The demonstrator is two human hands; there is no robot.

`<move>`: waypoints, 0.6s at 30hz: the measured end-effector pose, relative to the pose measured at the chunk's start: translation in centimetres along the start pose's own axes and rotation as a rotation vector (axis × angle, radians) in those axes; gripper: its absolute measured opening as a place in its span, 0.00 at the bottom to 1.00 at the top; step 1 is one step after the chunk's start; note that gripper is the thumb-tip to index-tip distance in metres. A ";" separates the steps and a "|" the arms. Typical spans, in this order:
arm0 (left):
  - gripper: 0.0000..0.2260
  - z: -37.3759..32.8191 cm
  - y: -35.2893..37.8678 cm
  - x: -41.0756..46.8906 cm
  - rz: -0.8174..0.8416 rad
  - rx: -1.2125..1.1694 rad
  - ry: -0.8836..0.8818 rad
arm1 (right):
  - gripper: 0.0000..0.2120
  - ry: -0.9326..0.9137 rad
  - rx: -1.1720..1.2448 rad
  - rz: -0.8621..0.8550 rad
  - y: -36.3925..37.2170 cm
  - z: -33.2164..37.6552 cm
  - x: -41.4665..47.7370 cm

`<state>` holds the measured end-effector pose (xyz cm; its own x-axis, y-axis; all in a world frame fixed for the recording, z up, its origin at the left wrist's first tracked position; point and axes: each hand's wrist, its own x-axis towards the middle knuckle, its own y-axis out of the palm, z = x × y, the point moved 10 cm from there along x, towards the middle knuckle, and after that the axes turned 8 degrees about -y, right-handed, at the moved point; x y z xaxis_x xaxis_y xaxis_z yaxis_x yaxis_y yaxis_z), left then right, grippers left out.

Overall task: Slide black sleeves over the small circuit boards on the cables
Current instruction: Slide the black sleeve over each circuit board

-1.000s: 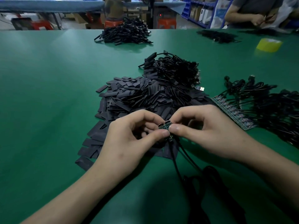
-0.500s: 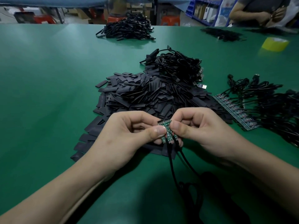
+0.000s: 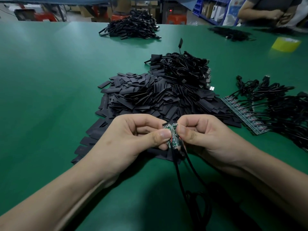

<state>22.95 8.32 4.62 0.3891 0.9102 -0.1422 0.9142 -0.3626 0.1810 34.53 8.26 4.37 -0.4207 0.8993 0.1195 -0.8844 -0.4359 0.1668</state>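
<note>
The camera sits on the person's head. It looks forward and down across the green table, from the near edge toward the far edge. The left hand and the right hand are very close to it, low in the middle, pinching small circuit boards. The pile of black sleeves lies just past them. The far edge runs along the top, where things look small. The view is wide, so it reaches the far right corner, where another person stands.
</note>
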 end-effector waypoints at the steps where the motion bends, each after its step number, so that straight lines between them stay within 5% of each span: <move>1: 0.07 0.1 0.0 0.0 0.009 -0.007 0.002 | 0.06 0.006 0.022 0.008 0.1 -0.1 0.0; 6: 0.08 -0.3 -0.7 0.3 -0.014 0.002 0.033 | 0.06 -0.032 -0.176 -0.019 -1.6 1.1 0.2; 12: 0.07 -3.0 -3.2 -0.3 -0.230 0.154 0.249 | 0.13 -0.258 -1.233 -0.190 -4.8 5.2 -0.7; 15: 0.08 -3.6 -3.1 -0.7 -0.300 0.306 0.346 | 0.19 -0.405 -1.226 -0.128 -2.2 5.8 -0.8; 18: 0.07 -4.1 -2.0 -1.0 -0.285 0.434 0.448 | 0.14 -0.359 -1.019 -0.015 0.1 3.9 -0.7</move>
<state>20.27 8.98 8.37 0.1272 0.9432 0.3070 0.9730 -0.0585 -0.2233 35.57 7.44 8.09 -0.4717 0.7689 0.4317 -0.7104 -0.0413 -0.7026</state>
